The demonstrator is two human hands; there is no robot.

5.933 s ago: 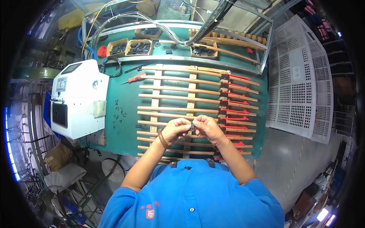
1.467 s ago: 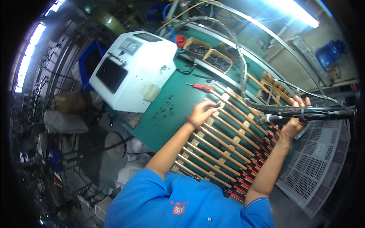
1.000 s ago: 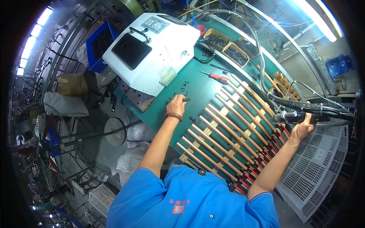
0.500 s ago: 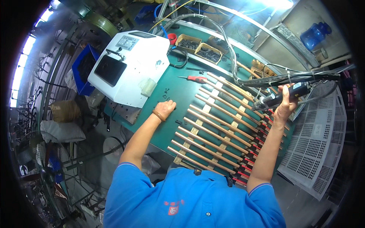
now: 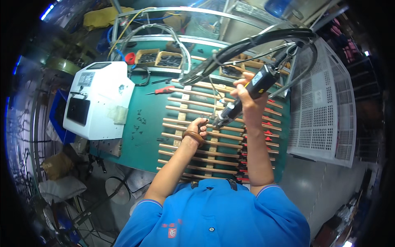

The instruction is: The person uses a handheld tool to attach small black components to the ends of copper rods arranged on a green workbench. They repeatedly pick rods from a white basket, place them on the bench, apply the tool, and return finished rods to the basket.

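- Left hand has moved from the bare part of the green table to over the wooden rods; the power driver has swung in toward it.
- Its fingers are curled in; I cannot tell what they hold.
- Right hand grips the driver, fingers wrapped round.
- Driver slants above the rods, tip just beside the left fingertips.

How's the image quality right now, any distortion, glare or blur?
Head view: fisheye bending bows the outer edge of the white perforated plastic panel; head view: soft sheen on the smooth grey floor; head view: the black cylindrical power tool reads fairly clearly, the far-left background dim and soft.
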